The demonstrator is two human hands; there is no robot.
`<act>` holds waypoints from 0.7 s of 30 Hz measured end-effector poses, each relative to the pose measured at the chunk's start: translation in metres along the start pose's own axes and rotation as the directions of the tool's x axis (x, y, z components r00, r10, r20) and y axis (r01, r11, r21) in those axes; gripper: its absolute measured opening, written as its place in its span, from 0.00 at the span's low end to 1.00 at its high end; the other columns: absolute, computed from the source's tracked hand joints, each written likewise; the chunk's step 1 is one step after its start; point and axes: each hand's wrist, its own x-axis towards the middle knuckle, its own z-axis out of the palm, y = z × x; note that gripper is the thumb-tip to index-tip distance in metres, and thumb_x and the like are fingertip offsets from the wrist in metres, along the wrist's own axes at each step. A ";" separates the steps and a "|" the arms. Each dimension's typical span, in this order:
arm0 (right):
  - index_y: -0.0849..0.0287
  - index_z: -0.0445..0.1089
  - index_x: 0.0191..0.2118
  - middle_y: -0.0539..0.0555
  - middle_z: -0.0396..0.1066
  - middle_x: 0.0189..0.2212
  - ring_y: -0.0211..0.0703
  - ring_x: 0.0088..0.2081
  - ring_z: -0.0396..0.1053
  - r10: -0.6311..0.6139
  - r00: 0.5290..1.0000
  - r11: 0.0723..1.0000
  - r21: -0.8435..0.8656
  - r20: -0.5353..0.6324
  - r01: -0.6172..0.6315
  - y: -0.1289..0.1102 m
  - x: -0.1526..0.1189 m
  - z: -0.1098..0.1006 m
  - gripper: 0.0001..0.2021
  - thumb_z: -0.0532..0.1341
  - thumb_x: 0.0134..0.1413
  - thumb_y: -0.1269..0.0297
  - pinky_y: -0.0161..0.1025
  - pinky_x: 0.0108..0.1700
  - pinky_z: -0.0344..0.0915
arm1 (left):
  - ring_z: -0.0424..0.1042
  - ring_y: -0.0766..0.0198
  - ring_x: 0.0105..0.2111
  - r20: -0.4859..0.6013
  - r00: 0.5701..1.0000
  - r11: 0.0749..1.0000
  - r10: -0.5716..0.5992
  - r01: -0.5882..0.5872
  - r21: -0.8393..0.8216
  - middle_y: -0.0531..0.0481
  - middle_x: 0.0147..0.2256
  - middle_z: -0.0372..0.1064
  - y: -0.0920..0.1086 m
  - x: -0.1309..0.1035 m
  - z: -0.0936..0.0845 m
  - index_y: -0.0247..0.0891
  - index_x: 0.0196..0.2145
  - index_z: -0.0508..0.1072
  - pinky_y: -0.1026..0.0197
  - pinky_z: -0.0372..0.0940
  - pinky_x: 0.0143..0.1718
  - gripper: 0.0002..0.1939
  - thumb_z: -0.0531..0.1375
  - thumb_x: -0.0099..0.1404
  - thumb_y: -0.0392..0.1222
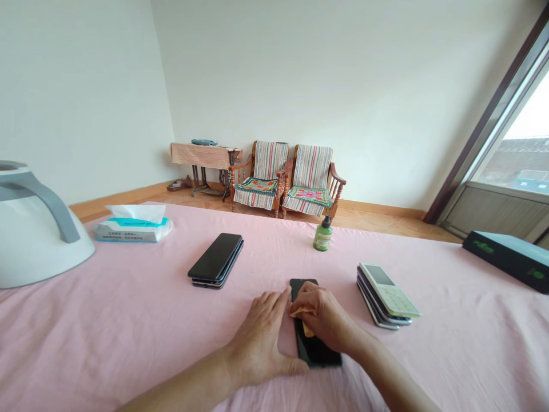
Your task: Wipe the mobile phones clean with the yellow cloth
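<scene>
Over the pink cloth point(150, 320), my right hand point(321, 312) grips a yellow cloth point(307, 331), best pressed flat; my left point(261, 337) steadies the phone point(319, 352).

An open lane of pink tablecloth point(266, 252) runs between the black phone stack point(215, 257) and the left hand point(259, 337), on toward the far edge. The green spray bottle point(322, 237) stands in the way beyond the smartphone point(315, 350). A gap separates the right hand point(322, 313) from the keypad-phone stack point(385, 292). The tissue pack point(132, 230) and white kettle point(36, 234) obstruct the left side.
</scene>
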 end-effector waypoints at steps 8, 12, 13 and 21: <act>0.57 0.77 0.29 0.50 0.67 0.29 0.35 0.32 0.66 0.013 0.991 0.999 0.030 0.130 -0.017 -0.013 -0.013 -0.008 0.15 0.56 0.43 0.82 0.30 0.34 0.61 | 0.60 0.45 0.49 -0.008 0.997 0.996 0.080 -0.080 0.027 0.42 0.50 0.61 0.002 0.000 -0.003 0.41 0.55 0.62 0.43 0.54 0.51 0.44 0.66 0.44 0.62; 0.58 0.75 0.28 0.50 0.66 0.28 0.36 0.33 0.66 -0.011 1.000 1.000 0.004 -0.012 0.011 -0.002 -0.006 0.000 0.15 0.54 0.44 0.83 0.31 0.36 0.61 | 0.60 0.47 0.47 0.009 0.997 0.997 0.075 -0.076 0.027 0.44 0.47 0.62 0.007 0.000 -0.009 0.42 0.51 0.66 0.46 0.57 0.49 0.39 0.66 0.44 0.61; 0.58 0.75 0.28 0.50 0.66 0.29 0.36 0.34 0.66 -0.022 1.000 1.000 0.007 0.012 0.022 -0.002 -0.007 0.000 0.15 0.54 0.43 0.83 0.31 0.36 0.61 | 0.60 0.47 0.47 0.004 0.997 0.996 0.081 -0.081 0.031 0.44 0.47 0.62 0.007 0.000 -0.009 0.42 0.51 0.66 0.46 0.56 0.49 0.39 0.66 0.44 0.61; 0.59 0.74 0.28 0.51 0.66 0.31 0.36 0.35 0.66 -0.045 0.990 0.999 0.012 0.133 0.044 -0.016 -0.026 -0.004 0.17 0.53 0.41 0.84 0.30 0.36 0.61 | 0.61 0.47 0.48 -0.041 0.989 0.988 0.142 -0.139 0.066 0.44 0.49 0.63 0.000 0.003 -0.003 0.40 0.51 0.65 0.47 0.56 0.49 0.43 0.68 0.40 0.62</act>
